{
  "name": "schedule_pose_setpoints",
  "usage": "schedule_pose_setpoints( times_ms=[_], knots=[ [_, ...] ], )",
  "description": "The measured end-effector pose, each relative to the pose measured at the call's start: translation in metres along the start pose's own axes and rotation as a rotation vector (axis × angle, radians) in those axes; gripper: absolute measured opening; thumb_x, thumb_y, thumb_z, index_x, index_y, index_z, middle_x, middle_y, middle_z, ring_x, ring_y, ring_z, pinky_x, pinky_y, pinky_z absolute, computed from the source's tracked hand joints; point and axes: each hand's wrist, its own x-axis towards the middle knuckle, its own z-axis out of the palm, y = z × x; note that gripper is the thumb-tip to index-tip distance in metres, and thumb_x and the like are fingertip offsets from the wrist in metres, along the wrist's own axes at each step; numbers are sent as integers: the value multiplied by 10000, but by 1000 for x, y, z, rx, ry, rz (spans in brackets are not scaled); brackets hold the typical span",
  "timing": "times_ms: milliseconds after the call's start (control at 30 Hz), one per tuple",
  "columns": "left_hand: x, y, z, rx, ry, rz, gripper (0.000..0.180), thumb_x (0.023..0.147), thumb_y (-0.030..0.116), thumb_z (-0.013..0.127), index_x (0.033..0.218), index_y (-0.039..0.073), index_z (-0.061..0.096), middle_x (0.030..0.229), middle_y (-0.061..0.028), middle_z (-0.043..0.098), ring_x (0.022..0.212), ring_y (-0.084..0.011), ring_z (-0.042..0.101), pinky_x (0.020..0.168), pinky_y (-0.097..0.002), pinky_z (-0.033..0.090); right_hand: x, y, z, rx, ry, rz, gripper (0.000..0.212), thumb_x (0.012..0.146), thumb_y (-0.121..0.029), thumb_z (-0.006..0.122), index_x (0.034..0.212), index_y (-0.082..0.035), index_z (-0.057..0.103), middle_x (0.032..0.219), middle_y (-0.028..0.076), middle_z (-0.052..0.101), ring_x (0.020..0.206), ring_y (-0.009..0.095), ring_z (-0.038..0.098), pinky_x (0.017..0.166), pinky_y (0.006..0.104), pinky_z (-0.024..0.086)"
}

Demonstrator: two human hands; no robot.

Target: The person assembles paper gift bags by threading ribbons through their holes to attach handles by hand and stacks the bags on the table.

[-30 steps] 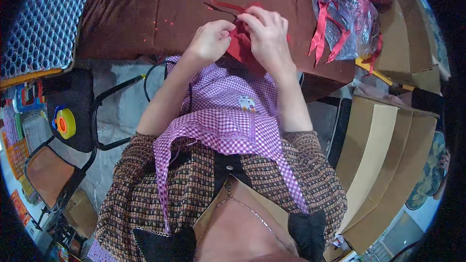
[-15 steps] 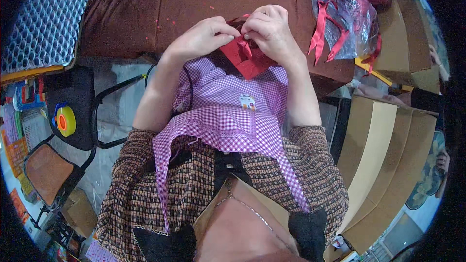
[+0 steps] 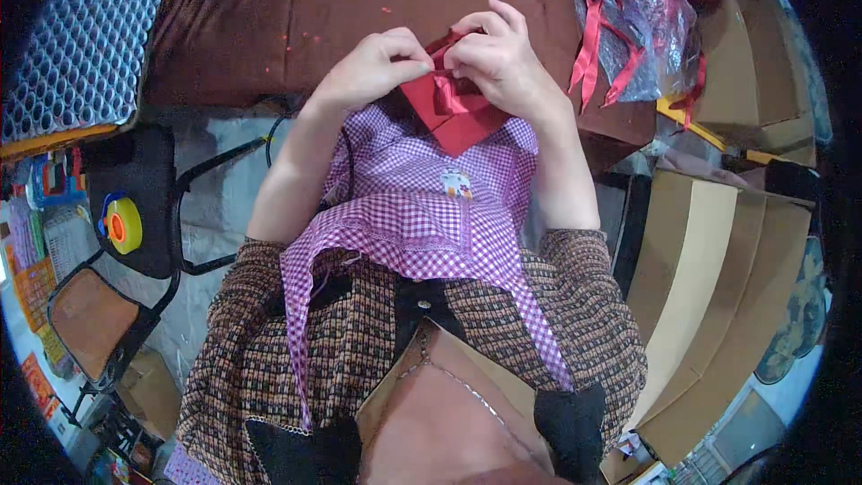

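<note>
**Both hands pinching at the top of a red folded piece**

Head view: red folded piece [image 3: 456,132], corner pointing at the wearer, is held over the gingham apron [image 3: 395,232], just off the near edge of the brown-covered worktop [image 3: 359,0]. Left hand [image 3: 377,70]: thumb and forefinger closed on its upper left edge. Right hand [image 3: 498,58]: thumb and forefinger closed at the upper edge, other fingers partly raised. Shiny strip [image 3: 454,94] between them looks like satin ribbon; can't tell which layer the right tips grip. Loose red ribbons [image 3: 589,49] hang by a clear plastic bag [image 3: 660,31], right.

Step, my read: fine two-handed work at that edge. Next move calls for steady left pinch, precise right fingertips.
</note>
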Motion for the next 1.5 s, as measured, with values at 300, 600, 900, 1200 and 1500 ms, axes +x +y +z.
schedule_pose_setpoints(
  times_ms=[300,600,900,1200,1500],
  knots=[
    [-10,-28,-45,-838,439,-309,207,883,110,557,1040,-20,588,830,-61,600,690,-124,549,589,-254,456,-17,8,-7,82,-20,146,114,711,-78,674,816,-101,636,890,27,608,1033,191,550,1061,466,242],
    [-8,-5,25,-739,104,-330,328,929,181,523,1188,-21,533,1084,-63,604,945,-133,569,872,-294,444,-4,2,-6,202,139,208,137,785,-106,625,894,-23,631,884,77,641,894,222,604,893,339,422],
    [-8,11,22,-829,166,-305,308,938,154,511,1188,-24,534,1110,-90,615,980,-153,592,868,-303,477,-36,40,-11,572,20,737,273,880,-234,564,945,8,673,864,116,688,822,226,646,762,319,491],
    [-6,17,21,-862,152,-325,275,936,127,505,1161,-26,545,1073,-96,627,938,-155,608,841,-299,490,-33,42,20,967,416,890,202,823,-197,636,734,-23,682,652,-23,615,593,49,511,559,215,407],
    [-8,15,19,-774,163,-370,259,928,133,509,1136,-12,564,1008,-69,641,881,-132,608,801,-281,488,-29,40,4,-180,190,790,243,852,-255,590,780,-40,679,719,108,663,661,233,629,624,329,474]
  ],
)
